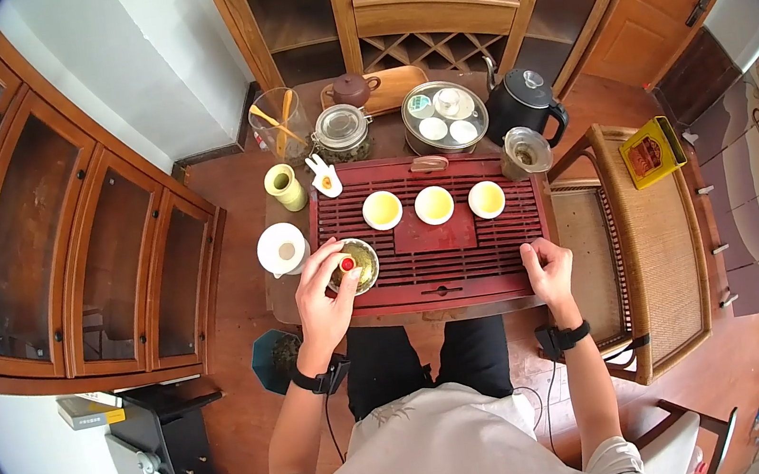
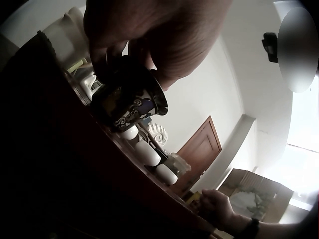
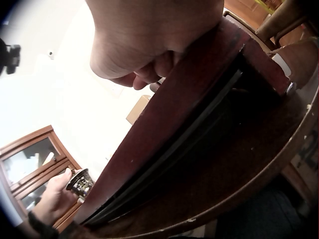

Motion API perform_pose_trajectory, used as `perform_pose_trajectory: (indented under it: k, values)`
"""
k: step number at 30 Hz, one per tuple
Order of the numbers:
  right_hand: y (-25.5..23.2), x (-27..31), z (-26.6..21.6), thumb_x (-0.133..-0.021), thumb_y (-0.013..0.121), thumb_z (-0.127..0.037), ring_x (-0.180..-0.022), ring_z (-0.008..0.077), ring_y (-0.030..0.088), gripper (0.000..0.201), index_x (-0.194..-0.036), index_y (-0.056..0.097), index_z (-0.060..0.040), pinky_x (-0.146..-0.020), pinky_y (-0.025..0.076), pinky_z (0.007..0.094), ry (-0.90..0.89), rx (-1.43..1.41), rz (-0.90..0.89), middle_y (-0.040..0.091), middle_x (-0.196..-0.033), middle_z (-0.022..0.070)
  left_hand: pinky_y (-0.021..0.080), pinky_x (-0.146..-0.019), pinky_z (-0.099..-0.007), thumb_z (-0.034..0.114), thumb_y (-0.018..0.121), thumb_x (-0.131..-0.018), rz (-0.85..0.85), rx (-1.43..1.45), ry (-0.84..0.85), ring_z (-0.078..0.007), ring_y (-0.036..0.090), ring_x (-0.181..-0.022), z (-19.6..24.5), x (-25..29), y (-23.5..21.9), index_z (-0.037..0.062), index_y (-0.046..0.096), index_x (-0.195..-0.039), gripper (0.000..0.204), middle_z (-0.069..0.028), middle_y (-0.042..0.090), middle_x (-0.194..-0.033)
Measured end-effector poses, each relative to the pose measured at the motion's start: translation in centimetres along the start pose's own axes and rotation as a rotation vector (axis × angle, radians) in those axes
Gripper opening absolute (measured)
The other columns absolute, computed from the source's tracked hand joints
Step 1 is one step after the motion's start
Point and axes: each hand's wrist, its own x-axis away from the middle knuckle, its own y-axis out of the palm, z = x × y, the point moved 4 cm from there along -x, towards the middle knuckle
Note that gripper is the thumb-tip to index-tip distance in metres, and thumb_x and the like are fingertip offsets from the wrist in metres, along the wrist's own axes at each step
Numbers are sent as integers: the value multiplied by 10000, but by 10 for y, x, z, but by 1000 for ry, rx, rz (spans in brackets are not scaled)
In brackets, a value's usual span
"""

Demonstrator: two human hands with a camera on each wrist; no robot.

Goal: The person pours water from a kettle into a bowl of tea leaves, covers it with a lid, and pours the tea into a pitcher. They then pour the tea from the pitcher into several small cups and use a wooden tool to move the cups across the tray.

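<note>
My left hand point(image 1: 322, 294) grips a patterned gaiwan point(image 1: 363, 256) at the left front of the dark red slatted tea tray point(image 1: 508, 268), fingers and thumb spread over its rim. A red knob point(image 1: 347, 263) shows between the fingers. In the left wrist view the gaiwan point(image 2: 134, 102) has a dark body with scrollwork and a flared rim. Its far side is hidden by the hand. My right hand point(image 1: 549, 270) rests at the tray's right front corner, fingers curled in and holding nothing. Three white cups of pale yellow tea point(image 1: 434, 205) stand in a row on the tray.
Left of the tray are a white pitcher with a strainer point(image 1: 283, 250) and a green vase point(image 1: 285, 188). Behind it stand a lidded glass jar point(image 1: 342, 132), a round steel basin point(image 1: 445, 118) with white cups and a black kettle point(image 1: 527, 102). A wicker chair point(image 1: 664, 247) is at right.
</note>
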Motion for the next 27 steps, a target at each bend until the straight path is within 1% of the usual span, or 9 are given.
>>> perform_pose_trajectory:
  k: [5,11,15,18,20,21,23,24,27]
  values:
    - [-1,-1,0,-999,734,-196,-532,75,392,355,-722,633,1,-490,341,303,5,17,-10,451,-543,15,539,-1055,-443,106,759,-969,-3,-5,-25,-345,681,-1261,1,0,1,-32,718,-1177,253,-170,700,-1301]
    - [0,0,4,-997,738,-208,-513,79,389,347,-730,654,-4,-485,340,308,5,0,15,455,-533,17,542,-1049,-448,120,756,-974,7,-14,33,-350,680,-1259,-3,1,2,-39,716,-1174,259,-179,696,-1304]
    - [-1,-1,0,-994,742,-211,-499,84,399,338,-736,667,-6,-483,347,308,0,9,9,469,-527,17,540,-1042,-422,85,741,-965,16,-27,43,-331,696,-1222,-3,1,2,-39,708,-1152,227,-174,702,-1289]
    - [-1,0,-1,-993,743,-209,-497,83,404,333,-738,671,-7,-481,352,307,5,1,5,479,-527,14,525,-1071,-421,102,777,-939,-9,-3,4,-318,666,-1261,-9,5,2,-22,696,-1226,323,-172,674,-1355]
    - [-1,-1,0,-991,741,-202,-498,80,407,326,-739,672,-7,-478,348,303,10,-3,3,480,-527,13,492,-1118,-420,187,905,-841,15,2,61,-297,614,-1324,-6,6,2,-2,613,-1391,651,-160,610,-1444]
    - [-2,-1,0,-991,741,-202,-498,80,407,326,-739,672,-7,-478,348,303,12,0,8,480,-527,13,492,-1118,-420,187,905,-841,12,7,64,-297,614,-1324,-5,7,3,-2,613,-1391,651,-160,610,-1444]
    - [-2,-1,-1,-988,743,-199,-500,77,412,321,-740,673,-8,-477,346,300,23,0,-6,482,-528,13,453,-1168,-465,260,1021,-697,-29,46,-63,-341,540,-1399,-9,11,5,6,455,-1542,1048,-191,525,-1522]
    - [-2,-1,-2,-987,745,-201,-502,78,416,321,-742,673,-5,-479,350,299,23,-2,-6,483,-529,15,426,-1198,-468,280,1061,-622,-31,128,-112,-336,524,-1410,-18,13,10,-16,348,-1595,1242,-195,511,-1523]
    - [-2,-1,-1,-987,744,-202,-502,79,420,323,-745,672,0,-481,355,300,12,14,-3,487,-531,19,419,-1207,-465,270,1059,-629,15,108,-80,-330,526,-1408,-18,16,13,-17,300,-1619,1279,-200,511,-1523]
